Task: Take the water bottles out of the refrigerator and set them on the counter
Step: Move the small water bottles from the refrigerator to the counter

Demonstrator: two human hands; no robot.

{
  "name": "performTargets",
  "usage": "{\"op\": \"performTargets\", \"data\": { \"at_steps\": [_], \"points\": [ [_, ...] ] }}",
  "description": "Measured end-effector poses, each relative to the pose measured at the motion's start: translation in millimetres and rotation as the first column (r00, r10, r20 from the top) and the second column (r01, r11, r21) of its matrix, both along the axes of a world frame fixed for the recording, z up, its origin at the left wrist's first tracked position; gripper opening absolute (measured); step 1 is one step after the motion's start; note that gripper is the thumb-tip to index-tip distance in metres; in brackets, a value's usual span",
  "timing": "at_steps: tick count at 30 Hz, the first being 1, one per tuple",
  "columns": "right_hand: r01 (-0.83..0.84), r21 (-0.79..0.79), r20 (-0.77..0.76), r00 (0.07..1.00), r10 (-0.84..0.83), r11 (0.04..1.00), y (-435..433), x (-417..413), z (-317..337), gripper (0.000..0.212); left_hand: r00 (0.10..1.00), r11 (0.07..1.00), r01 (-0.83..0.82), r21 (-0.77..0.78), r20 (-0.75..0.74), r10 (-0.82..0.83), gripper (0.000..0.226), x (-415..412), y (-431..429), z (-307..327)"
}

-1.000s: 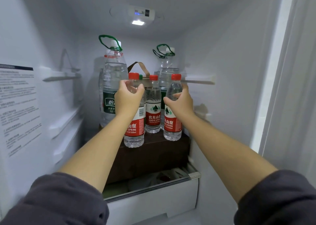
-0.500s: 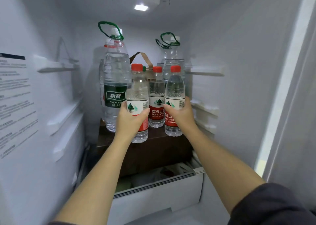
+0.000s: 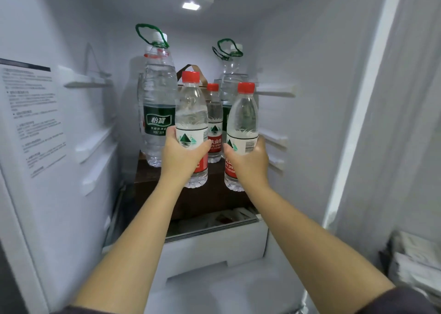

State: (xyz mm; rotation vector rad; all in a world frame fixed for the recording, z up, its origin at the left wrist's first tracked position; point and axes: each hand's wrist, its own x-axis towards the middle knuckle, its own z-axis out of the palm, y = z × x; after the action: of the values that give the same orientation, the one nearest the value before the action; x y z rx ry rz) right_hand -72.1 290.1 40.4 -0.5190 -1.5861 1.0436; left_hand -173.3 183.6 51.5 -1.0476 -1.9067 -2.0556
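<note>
Left hand [image 3: 181, 156] curled round left bottle [image 3: 191, 113] at label, right hand [image 3: 248, 163] same on right bottle [image 3: 243, 118]; both upright inside fridge [image 3: 310, 75]. Left jug [image 3: 156, 99] at 11 o'clock, right jug [image 3: 232, 75] at 1: probably heavy, grab green loop. Small ones light-ish, thin, squashy, maybe slick; label grip fine. Third bottle [image 3: 214, 109] at 12, between hands, on brown box [image 3: 202, 199].

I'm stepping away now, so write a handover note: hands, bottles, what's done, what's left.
Left hand grips a small bottle; right hand grips a second small bottle, both inside the refrigerator, in front of the brown box.
A third small bottle and large bottles stand on the box.
Done: two bottles in hand; counter not in view.
To do: carry them out, set them down, fetch the rest.
</note>
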Motion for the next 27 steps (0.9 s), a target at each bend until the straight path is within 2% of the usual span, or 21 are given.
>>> {"op": "performTargets", "data": {
  "at_steps": [7, 15, 22, 27],
  "points": [
    [-0.052, -0.023, 0.003, 0.999, 0.052, 0.998, -51.9, 94.2, -3.2, 0.043, 0.999, 0.997, 0.014, 0.069, 0.03, -0.016, 0.047, 76.7, -59.1, 1.0],
    [-0.055, -0.053, 0.039, 0.998, 0.058, 0.997, -106.9, 236.4, -17.1, 0.037, 0.975, 0.972, 0.21, 0.109, 0.047, -0.216, 0.044, 201.5, -103.0, -35.9],
    [0.071, -0.039, 0.032, 0.997, -0.069, 0.997, -142.5, 367.9, -25.3, 0.04, 0.913, 0.914, 0.401, 0.062, 0.057, -0.404, 0.062, 315.4, -116.9, -63.1],
    [0.19, -0.074, 0.008, 0.982, -0.19, 0.979, -160.5, 454.0, -39.2, 0.039, 0.845, 0.845, 0.534, 0.009, 0.034, -0.534, 0.063, 396.9, -123.1, -73.5]
  ]
}}
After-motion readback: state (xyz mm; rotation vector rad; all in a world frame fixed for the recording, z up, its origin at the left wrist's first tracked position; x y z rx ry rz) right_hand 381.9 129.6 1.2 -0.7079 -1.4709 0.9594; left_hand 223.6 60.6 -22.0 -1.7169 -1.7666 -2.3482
